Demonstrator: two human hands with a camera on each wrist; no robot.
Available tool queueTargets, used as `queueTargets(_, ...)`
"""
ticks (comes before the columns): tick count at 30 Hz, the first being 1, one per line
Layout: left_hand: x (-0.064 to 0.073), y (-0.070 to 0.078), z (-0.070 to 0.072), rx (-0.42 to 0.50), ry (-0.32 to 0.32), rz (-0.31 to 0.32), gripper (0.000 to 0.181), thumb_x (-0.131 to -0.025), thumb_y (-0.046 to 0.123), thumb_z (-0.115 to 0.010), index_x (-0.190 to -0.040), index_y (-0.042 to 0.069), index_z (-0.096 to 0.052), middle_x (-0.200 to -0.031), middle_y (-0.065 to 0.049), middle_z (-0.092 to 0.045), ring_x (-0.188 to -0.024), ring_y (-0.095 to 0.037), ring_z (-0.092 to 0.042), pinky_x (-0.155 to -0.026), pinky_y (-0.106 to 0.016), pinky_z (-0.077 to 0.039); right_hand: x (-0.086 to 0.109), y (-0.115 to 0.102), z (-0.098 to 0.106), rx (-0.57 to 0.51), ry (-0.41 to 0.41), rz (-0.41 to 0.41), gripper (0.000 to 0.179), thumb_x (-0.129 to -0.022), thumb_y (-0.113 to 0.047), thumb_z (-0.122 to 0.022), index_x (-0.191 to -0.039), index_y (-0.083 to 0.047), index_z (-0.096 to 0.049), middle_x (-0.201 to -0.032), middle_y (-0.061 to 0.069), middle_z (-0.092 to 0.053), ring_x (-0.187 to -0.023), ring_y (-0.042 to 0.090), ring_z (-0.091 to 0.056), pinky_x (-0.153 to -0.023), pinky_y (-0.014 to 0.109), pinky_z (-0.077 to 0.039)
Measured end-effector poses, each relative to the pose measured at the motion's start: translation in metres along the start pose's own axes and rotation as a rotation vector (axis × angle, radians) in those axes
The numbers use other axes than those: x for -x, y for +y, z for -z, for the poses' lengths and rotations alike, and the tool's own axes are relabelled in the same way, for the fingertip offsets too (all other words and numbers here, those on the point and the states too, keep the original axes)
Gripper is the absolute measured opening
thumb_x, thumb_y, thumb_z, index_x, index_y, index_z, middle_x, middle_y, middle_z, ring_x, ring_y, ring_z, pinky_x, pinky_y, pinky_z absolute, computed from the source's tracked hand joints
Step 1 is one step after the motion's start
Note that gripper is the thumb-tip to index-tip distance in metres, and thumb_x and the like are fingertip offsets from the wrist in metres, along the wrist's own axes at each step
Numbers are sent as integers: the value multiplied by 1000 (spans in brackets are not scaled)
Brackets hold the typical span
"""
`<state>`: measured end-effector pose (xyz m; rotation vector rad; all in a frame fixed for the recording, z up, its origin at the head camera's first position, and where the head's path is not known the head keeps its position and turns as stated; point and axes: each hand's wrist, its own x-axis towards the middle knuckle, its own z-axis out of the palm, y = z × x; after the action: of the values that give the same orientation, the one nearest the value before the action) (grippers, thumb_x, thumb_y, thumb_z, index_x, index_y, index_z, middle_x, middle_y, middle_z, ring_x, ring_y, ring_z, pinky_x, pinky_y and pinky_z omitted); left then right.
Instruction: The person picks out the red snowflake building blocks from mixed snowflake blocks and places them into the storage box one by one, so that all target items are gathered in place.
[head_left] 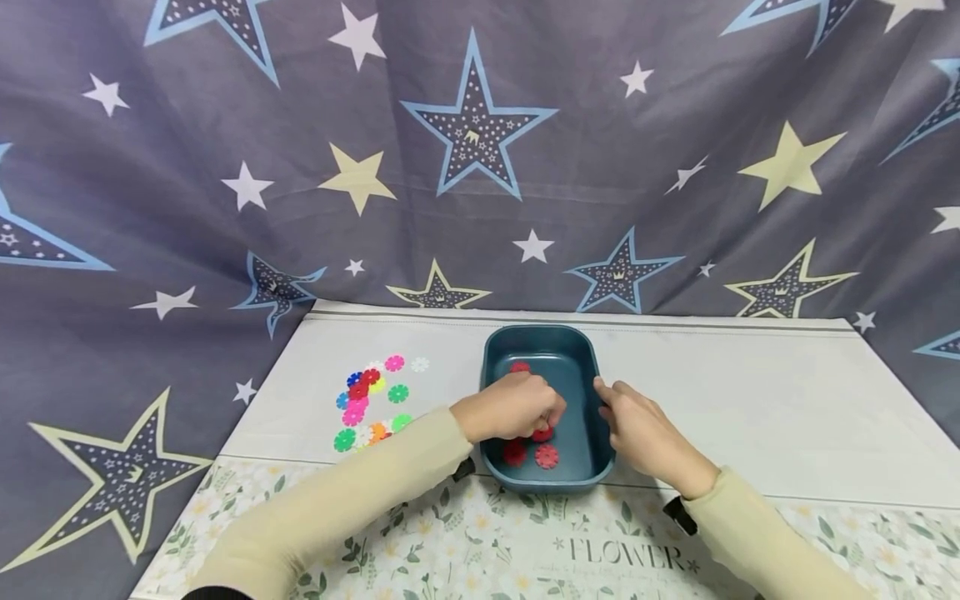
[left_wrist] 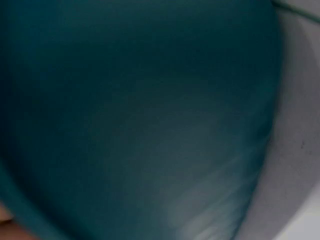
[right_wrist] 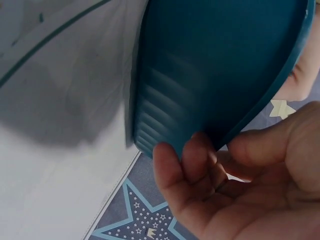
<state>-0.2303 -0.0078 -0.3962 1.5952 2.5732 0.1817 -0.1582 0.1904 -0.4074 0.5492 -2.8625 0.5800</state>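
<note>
A: How placed, the left grip (head_left: 517, 406)?

B: Reaching over the left wall of the tub (head_left: 581, 392), back of the hand upward, fingers curled down inside. Cannot tell whether pinching anything, with fingertips mostly hidden in the head view and only a blurred sliver of skin in the left wrist view.

A: And the right grip (head_left: 637, 429)?

B: Pinching the tub's right wall, with thumb at the rim and fingers bent against the outside. Across the tub from the left grip, with forearm slanting in from the lower right.

A: Where to look for the red discs (head_left: 547, 457)?

B: In the tub, around the left grip: one just beside the fingertips, two on the near side, one on the far side. Left of that grip, outside the tub, a scatter of coloured discs (head_left: 397, 392) on the bench (head_left: 750, 400).

A: Anything to read?

B: "FLOWER" (head_left: 622, 552), in dark capitals on the flowered cover (head_left: 525, 546), nearer than both grips and between the pale sleeves (head_left: 360, 492). Beneath that, a fainter line, too small to make out.
</note>
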Motion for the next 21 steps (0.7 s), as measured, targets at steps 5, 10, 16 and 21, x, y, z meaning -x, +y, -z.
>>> queueTargets(5,-10,0,-5,7,-51,42,21,-81,0,-68,-72,18,-63,-62,10,-53,-56,-7,-48,-55,-19,-39,0,1,1,-6,-5,-9,42,-88,3,-59,-128,13,-49,-71,2,-42,-56,13,-33,-51,27,-33)
queueTargets(10,-17,2,-9,-83,-47,55,22,-78,-1,-70,-73,19,-61,-65,9,-52,-60,-8,-48,-60,-22,-40,-1,0,0,-5,-2,-3,41,-88,3,-59,-127,13,-50,-71,2,-44,-56,13,-33,-52,27,-34)
queueTargets(16,-23,6,-12,-123,-52,56,13,-81,10,-73,-82,18,-63,-69,9,-54,-62,-9,-51,-61,-23,-42,0,0,0,-14,-7,-2,41,-89,3,-59,-127,14,-50,-71,2,-44,-56,13,-34,-51,27,-33)
queueTargets(21,-21,2,-2,-107,-13,58,10,-84,17,-73,-91,17,-66,-77,8,-59,-67,-8,-55,-62,-22,-45,0,1,0,-14,0,-2,41,-88,4,-59,-127,14,-50,-71,2,-44,-56,13,-34,-51,27,-34)
